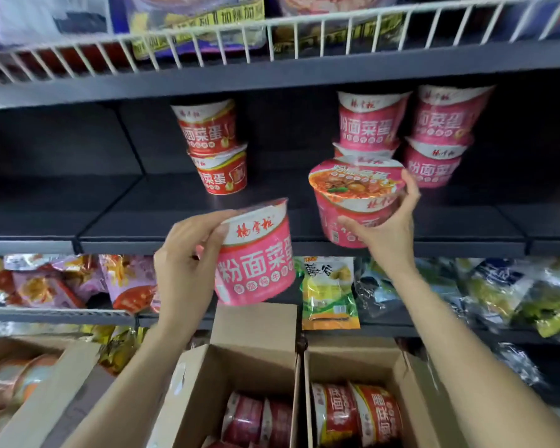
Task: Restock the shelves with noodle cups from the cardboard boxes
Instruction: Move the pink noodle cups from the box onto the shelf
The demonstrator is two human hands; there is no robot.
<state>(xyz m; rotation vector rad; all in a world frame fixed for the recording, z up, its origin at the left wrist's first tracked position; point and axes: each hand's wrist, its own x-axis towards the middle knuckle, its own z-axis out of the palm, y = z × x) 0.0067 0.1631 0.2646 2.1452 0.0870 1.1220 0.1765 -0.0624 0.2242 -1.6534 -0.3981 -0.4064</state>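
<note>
two pink noodle cups held up in front of a dark shelf

nearest, open cardboard boxes [362,360] hold red cups on their sides; above them the left hand [181,270] grips a pink noodle cup [256,253] by its side, and the right hand [385,227] curls round a second pink cup [353,202], tilted at the shelf [143,221] edge; behind stand stacked pink cups [434,137] and red cups [214,147].

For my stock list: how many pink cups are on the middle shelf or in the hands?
6: two stacked pairs on the shelf right, one in each hand. More may hide behind.
</note>
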